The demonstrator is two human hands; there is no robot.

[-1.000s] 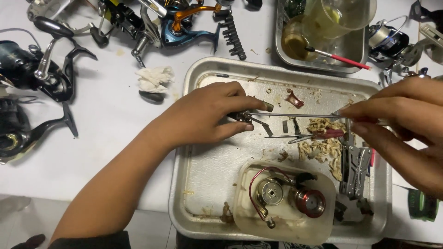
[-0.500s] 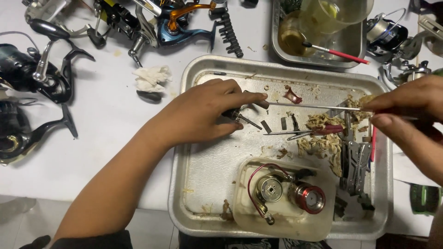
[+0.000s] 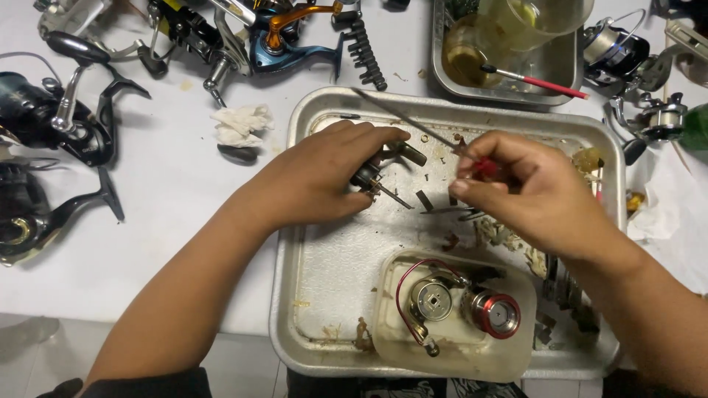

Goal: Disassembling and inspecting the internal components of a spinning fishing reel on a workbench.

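- Left hand (image 3: 324, 177) curled over a small dark reel part (image 3: 369, 175) above the metal tray (image 3: 317, 295); most of the part hidden under the fingers, only a thin pin and stub showing.
- Right hand (image 3: 523, 188) pinched on a thin tool (image 3: 413, 121) with a red handle, shaft running toward 10 o'clock; handle mostly covered by the fingers.
- At 6 o'clock in the tray, a plastic tub (image 3: 398, 346) with a red spool (image 3: 493, 313).
- At 9 o'clock on the counter (image 3: 169, 214), black reels (image 3: 59, 125), partly cut off by the edge.
- At 12 o'clock, a second tray (image 3: 442, 74), top cropped.

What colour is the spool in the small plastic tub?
Red, with a silver centre: the spool, seen in the head view.
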